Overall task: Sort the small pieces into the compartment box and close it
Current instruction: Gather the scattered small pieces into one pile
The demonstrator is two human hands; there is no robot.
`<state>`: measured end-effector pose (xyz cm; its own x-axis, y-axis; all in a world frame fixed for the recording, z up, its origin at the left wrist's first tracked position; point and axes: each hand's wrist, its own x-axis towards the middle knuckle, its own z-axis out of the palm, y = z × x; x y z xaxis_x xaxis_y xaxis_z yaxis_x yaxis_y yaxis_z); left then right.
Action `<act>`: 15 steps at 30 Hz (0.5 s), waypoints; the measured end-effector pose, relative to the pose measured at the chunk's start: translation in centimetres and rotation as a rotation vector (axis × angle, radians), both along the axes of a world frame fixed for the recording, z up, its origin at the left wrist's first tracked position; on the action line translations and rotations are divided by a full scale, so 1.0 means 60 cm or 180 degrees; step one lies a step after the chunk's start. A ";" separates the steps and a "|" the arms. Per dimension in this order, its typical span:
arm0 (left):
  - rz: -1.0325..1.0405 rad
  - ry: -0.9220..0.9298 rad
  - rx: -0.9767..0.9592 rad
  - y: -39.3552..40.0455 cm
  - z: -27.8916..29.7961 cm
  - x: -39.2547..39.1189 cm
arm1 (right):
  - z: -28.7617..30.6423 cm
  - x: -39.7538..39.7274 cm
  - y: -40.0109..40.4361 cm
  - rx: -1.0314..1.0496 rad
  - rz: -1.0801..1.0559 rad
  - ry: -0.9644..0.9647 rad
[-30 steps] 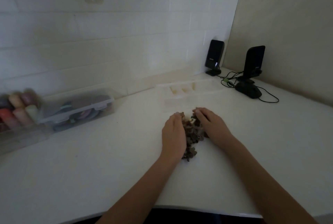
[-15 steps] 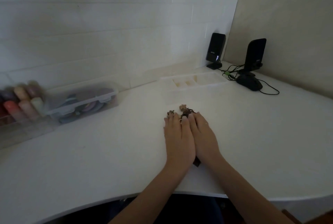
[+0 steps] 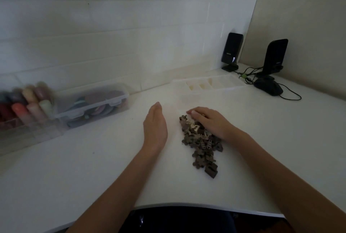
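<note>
Head view, items listed from near edge outward. White table (image 3: 74, 176): curved front edge at 6 o'clock, two bare forearms reaching in over it. Pile of small pieces (image 3: 201, 143): mostly dark brown with a few pale ones on top, heaped on the table just right of centre, trailing back toward 5 o'clock. Left hand (image 3: 155, 128): set on its edge on the table at 9 o'clock of the pile, fingers straight and together, holding nothing, a bare gap between it and the pieces. Right hand (image 3: 209, 120): palm down on the pile's 1 o'clock side, fingers relaxed and laid over the pieces, not clamped on any. Compartment box (image 3: 211, 87): translucent, lid open, beyond the pile at 12 o'clock, some compartments showing pale contents. Clear storage case (image 3: 93, 105): at 10 o'clock, lid latched, coloured items inside. Blurred coloured cylinders (image 3: 28, 105): far left. Black mouse (image 3: 268, 87) and two black speakers (image 3: 232, 51): far corner at 1 o'clock, cables between them
</note>
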<state>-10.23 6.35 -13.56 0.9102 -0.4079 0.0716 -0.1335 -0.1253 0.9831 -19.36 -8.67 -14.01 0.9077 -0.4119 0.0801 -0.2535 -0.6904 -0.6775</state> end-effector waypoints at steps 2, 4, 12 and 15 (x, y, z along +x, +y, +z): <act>-0.0121 0.0029 0.0070 -0.014 0.005 0.017 | 0.003 -0.012 0.008 0.0218 -0.0004 -0.0176; -0.0377 0.0072 0.0227 -0.041 0.014 0.037 | 0.011 -0.029 0.019 0.0420 -0.0170 -0.0410; -0.0528 0.0579 0.0328 -0.151 0.026 0.108 | 0.019 -0.101 0.123 -0.1603 0.0625 0.0219; -0.0630 0.0334 0.0506 -0.161 0.013 0.110 | -0.009 -0.100 0.130 -0.2003 0.0431 0.0080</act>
